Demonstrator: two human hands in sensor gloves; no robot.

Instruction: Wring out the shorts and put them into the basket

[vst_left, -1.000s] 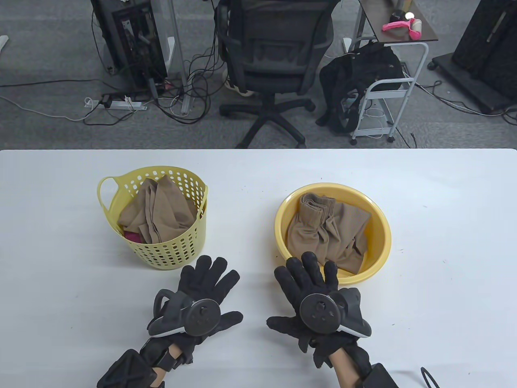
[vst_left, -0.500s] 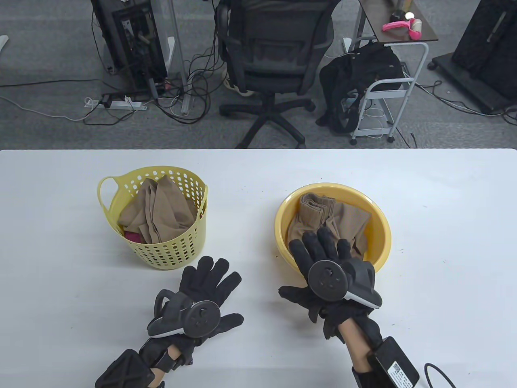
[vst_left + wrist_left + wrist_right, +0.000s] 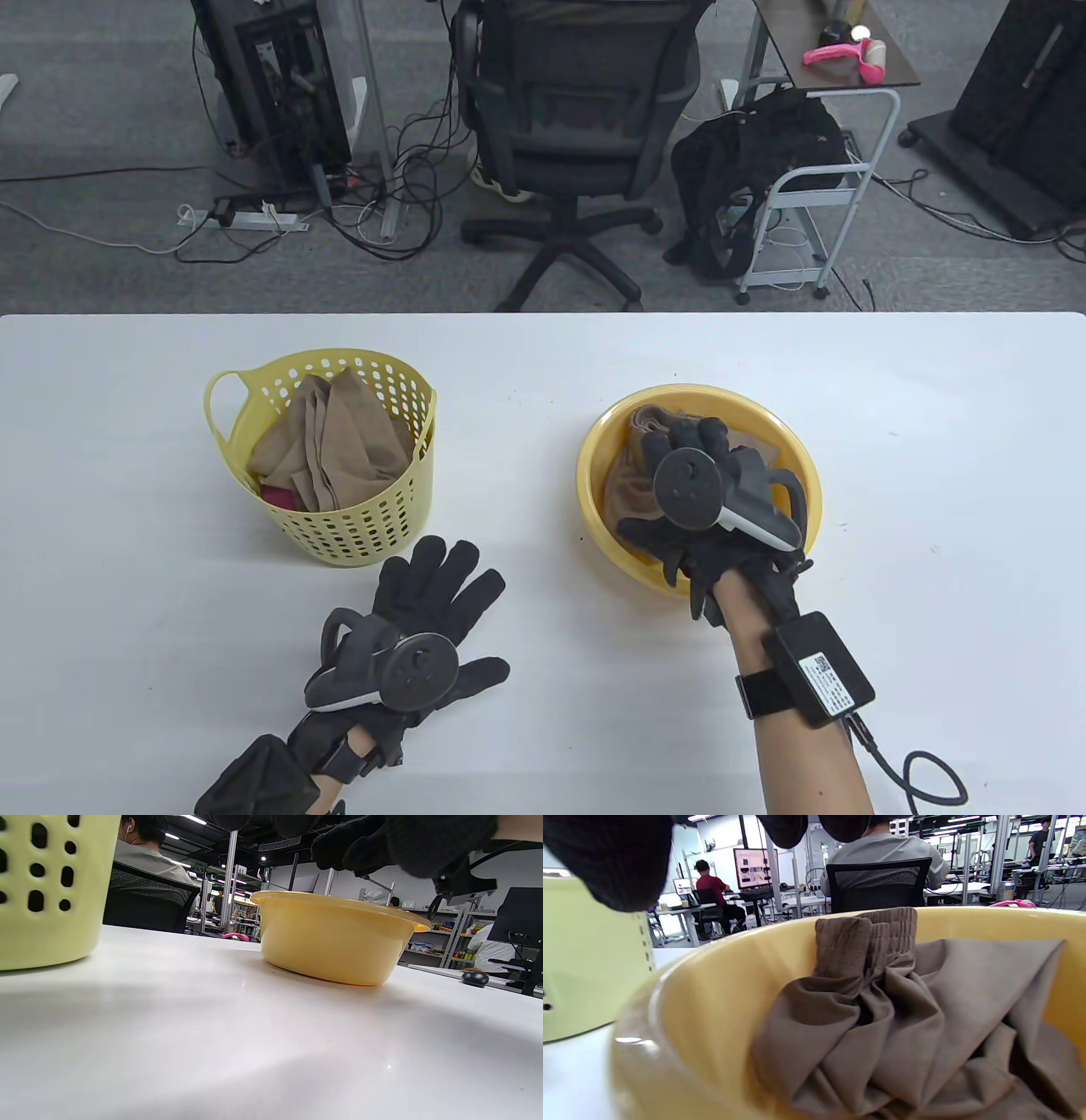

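Shorts: we see the crumpled tan fabric shorts (image 3: 632, 488) lying inside the round yellow plastic basin (image 3: 802, 475), their ribbed waistband (image 3: 867, 935) propped against the far wall.
Basin: it sits on the white surface (image 3: 933, 509), right of centre and well apart from the basket.
Basket: we find the pale yellow perforated plastic basket (image 3: 356, 526) left of centre, with a loop handle on its left rim; it already holds folded tan cloth (image 3: 339, 441) and a bit of pink fabric (image 3: 278, 498).
Right hand: our right hand (image 3: 691, 488), in a black sensor glove, reaches over the basin's near rim, above the shorts. In the right wrist view its fingertips (image 3: 606, 861) hang clear above the cloth. We cannot tell whether the grip is released or clenched, since the tracker hides the fingers.
Left hand: our left hand (image 3: 416, 632) lies flat on the surface just in front of the basket, fingers spread, its grip released and holding nothing.
Beyond: a black office chair (image 3: 577, 127) stands behind the surface's far edge.
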